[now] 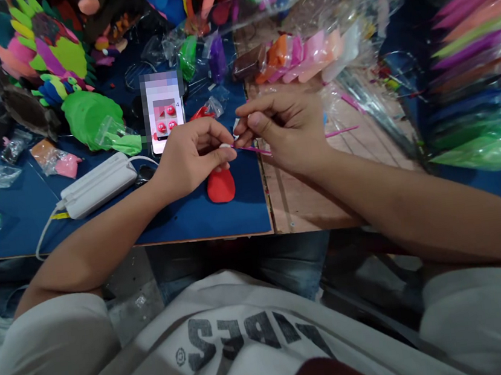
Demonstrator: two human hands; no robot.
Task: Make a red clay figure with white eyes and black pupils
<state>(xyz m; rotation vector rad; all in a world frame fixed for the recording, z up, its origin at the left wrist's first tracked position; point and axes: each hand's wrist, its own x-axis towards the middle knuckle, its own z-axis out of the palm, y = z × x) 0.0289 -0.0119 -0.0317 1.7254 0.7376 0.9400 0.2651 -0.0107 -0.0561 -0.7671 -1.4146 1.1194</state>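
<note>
The left hand [190, 158] pinches one white bit [227, 146]; one red piece [221, 187] lies on the bench [199, 213], just nearer the body; the right hand [293, 130] pinches another white bit [237, 129] and one pink stick [342, 132].

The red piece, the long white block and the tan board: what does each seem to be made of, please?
Red piece: probably modelling clay or foam, matt, with soft rounded edges. White block: likely hard plastic, smooth, with straight edges and faint sheen. Tan board: apparently bare wood, with streaky, grain-like marks.
</note>
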